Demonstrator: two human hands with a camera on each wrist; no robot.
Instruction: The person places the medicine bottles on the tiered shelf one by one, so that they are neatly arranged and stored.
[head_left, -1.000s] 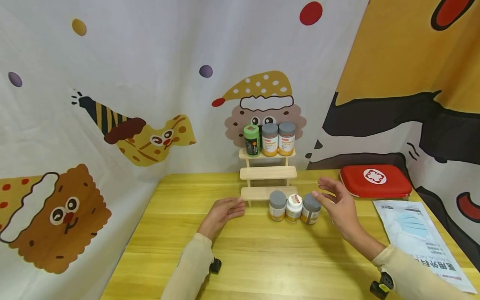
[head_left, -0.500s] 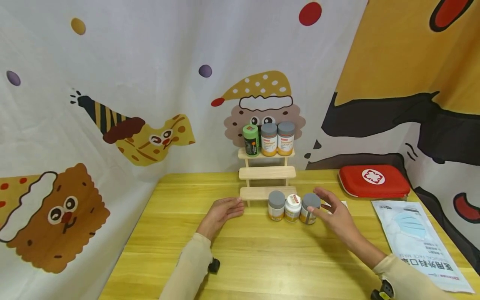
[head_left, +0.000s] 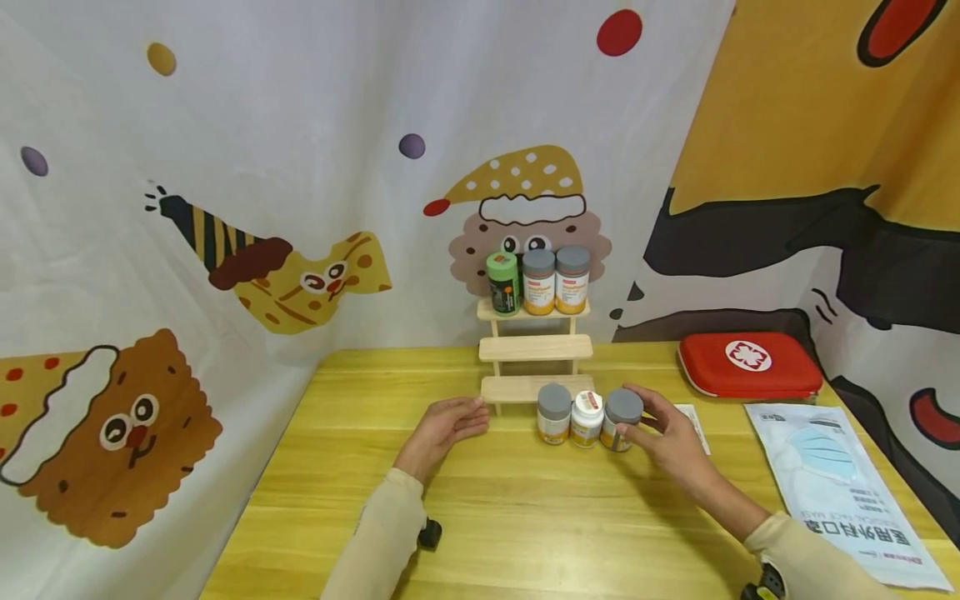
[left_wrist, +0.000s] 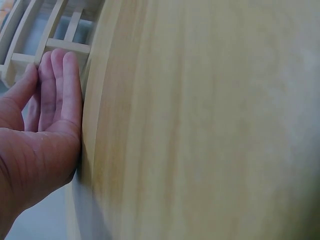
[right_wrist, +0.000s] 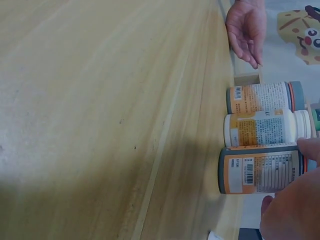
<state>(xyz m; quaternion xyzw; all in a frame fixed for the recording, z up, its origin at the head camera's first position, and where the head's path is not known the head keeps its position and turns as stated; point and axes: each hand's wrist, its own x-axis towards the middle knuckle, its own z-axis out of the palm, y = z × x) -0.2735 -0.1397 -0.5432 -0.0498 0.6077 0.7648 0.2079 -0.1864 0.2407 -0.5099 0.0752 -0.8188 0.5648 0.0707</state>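
My right hand (head_left: 670, 435) holds the rightmost of three supplement bottles on the table, a grey-lidded bottle (head_left: 623, 407), thumb in front and fingers behind. In the right wrist view, its thumb lies by the lid of that orange-and-white bottle (right_wrist: 260, 170). Side by side with it stand a white-capped bottle (head_left: 587, 421) and another grey-lidded bottle (head_left: 554, 414). These three are upright in front of a wooden tiered stand (head_left: 536, 347). Beside the stand's left end rests my left hand (head_left: 444, 427), its fingers extended, tips right at the lowest step.
On the top step stand a green bottle (head_left: 504, 285) and two grey-lidded bottles (head_left: 539, 283). A red first-aid case (head_left: 712, 367) lies at the back right, with a face mask packet (head_left: 832, 475) in front. A small white paper (head_left: 693, 425) lies behind my right hand.
My right hand has moved left from beside the bottles and closed its fingers and thumb around the rightmost one. The left hand has stayed by the stand.
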